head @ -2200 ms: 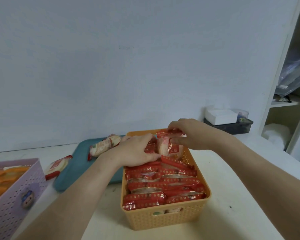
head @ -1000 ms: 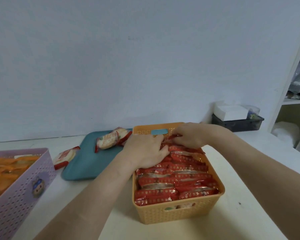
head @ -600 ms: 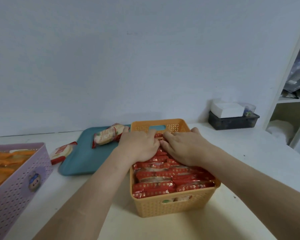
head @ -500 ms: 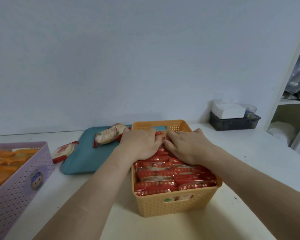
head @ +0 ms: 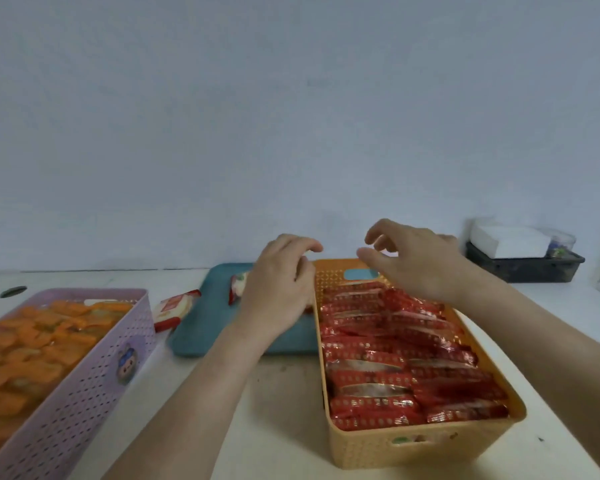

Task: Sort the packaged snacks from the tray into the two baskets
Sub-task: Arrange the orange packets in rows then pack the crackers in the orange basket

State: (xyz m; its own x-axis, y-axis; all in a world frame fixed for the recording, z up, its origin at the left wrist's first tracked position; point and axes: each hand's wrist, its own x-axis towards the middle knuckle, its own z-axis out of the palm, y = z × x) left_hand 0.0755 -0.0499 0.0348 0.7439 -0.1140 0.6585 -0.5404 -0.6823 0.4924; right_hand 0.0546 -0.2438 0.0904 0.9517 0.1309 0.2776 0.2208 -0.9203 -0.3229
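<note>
1. At the left edge of the desk [head: 278, 403] stands one purple basket [head: 84, 393], heaped with orange snack packets [head: 32, 344]. They overlap too much to count.
2. One red-and-white packet [head: 172, 308] lies across the left rim of the single teal tray [head: 205, 327], half on the desk.
3. A second red-and-white packet [head: 238, 288] lies at the far end of the tray, mostly hidden behind the left hand [head: 278, 296]. That makes two packets outside the baskets.
4. The left hand hovers over the tray's right side with its fingers loosely curled and nothing in them. Whether it touches the packet behind it cannot be told.
5. One orange basket [head: 395, 452] sits just right of the tray, with red snack packets [head: 392, 358] packed in two columns. They are too many and too overlapped to count surely.
6. The right hand [head: 420, 265] is raised above the basket's far end, fingers spread and bent, holding nothing.
7. At the far right corner, one black bin [head: 523, 268] holds one white box [head: 506, 240].
</note>
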